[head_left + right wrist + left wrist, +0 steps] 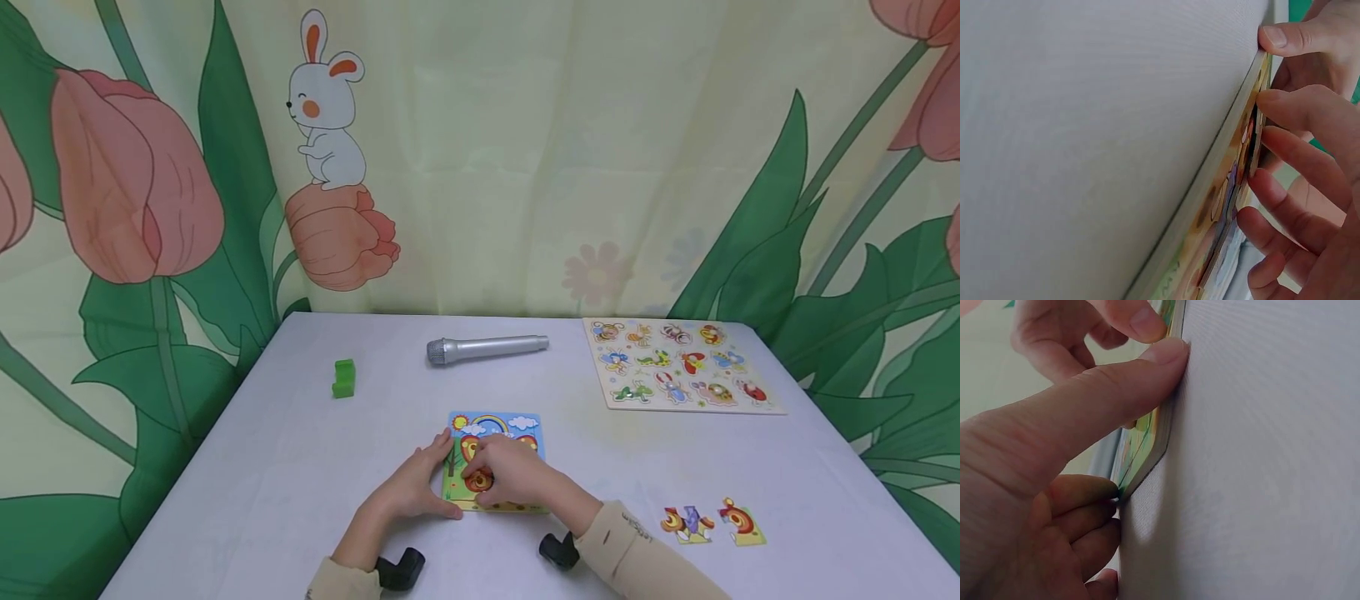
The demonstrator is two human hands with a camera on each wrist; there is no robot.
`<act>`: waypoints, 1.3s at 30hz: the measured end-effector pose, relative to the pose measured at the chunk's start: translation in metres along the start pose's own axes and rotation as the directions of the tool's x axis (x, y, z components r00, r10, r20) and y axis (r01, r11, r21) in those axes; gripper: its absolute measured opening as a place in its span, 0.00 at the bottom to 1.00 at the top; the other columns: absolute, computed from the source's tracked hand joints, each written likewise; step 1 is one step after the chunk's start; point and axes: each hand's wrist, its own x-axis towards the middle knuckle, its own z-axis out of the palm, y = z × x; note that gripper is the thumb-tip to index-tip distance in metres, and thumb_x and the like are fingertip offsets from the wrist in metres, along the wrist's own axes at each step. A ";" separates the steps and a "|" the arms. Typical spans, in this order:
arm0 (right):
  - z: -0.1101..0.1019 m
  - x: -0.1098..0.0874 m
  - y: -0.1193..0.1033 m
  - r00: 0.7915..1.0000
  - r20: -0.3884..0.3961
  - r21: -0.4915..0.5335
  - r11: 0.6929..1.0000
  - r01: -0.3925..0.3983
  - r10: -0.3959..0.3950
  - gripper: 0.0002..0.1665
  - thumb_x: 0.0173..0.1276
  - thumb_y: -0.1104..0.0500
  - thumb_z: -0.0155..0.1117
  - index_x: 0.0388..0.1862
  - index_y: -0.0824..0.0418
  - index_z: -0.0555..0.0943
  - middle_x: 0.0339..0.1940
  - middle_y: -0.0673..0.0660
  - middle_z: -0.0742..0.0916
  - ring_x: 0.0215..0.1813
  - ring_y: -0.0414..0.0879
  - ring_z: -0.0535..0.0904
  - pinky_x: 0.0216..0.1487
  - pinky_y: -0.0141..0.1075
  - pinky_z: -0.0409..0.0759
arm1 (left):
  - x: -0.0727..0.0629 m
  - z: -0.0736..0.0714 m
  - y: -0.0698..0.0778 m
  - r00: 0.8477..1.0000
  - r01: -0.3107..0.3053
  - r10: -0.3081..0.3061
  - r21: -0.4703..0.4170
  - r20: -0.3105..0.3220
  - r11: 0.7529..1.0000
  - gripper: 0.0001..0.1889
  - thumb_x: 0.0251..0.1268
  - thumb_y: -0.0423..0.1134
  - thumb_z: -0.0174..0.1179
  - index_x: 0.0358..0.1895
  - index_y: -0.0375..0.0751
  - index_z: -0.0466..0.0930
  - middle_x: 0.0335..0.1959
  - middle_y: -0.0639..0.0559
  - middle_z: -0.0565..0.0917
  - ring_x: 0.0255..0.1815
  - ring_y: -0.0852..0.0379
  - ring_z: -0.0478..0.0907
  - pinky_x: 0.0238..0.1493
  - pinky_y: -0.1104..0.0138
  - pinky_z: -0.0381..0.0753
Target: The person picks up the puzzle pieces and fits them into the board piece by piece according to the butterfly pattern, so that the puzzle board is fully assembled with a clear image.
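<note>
A small, brightly printed jigsaw board (457, 492) with a sun, rainbow and clouds lies flat near the table's front. My left hand (411, 483) rests along its left side, fingers extended at the edge and thumb at the near-left corner. Over the middle of the board, my right hand (513, 475) pinches a brown and orange puzzle piece (480, 480) between thumb and fingers. In the right wrist view that piece (1255, 147) stands slightly proud of the board's surface. The right hand covers much of the picture.
Two loose puzzle pieces, one with purple (688, 525) and one with a red-orange curve (741, 523), lie at the right front. Behind are a green block (343, 379), a silver microphone (491, 348) and a large insect puzzle board (645, 400). A printed curtain (480, 167) hangs behind the table.
</note>
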 end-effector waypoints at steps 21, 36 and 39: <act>-0.014 -0.025 0.017 0.999 -0.009 0.155 0.987 0.051 -0.050 0.19 0.53 0.56 0.70 0.47 0.54 0.83 0.41 0.45 0.83 0.44 0.41 0.75 0.46 0.34 0.76 | -0.001 0.001 -0.001 1.000 -0.024 0.024 0.008 -0.008 1.000 0.53 0.36 0.49 0.75 0.68 0.33 0.56 0.71 0.42 0.52 0.70 0.40 0.48 0.65 0.43 0.51; -0.050 -0.103 0.061 0.986 -0.125 0.258 0.963 -0.074 0.110 0.21 0.53 0.56 0.71 0.48 0.55 0.81 0.46 0.45 0.80 0.50 0.49 0.74 0.49 0.50 0.76 | 0.000 0.002 0.000 1.000 -0.001 0.001 0.001 -0.009 1.000 0.54 0.35 0.49 0.75 0.68 0.33 0.56 0.72 0.42 0.52 0.71 0.42 0.47 0.66 0.44 0.50; -0.056 -0.118 0.071 0.980 -0.154 0.258 0.963 -0.082 0.125 0.22 0.52 0.56 0.71 0.49 0.54 0.81 0.46 0.46 0.81 0.49 0.50 0.75 0.47 0.49 0.77 | 0.000 0.001 0.001 1.000 -0.002 0.002 0.008 -0.009 1.000 0.54 0.35 0.49 0.75 0.68 0.33 0.56 0.72 0.42 0.51 0.71 0.41 0.47 0.66 0.44 0.50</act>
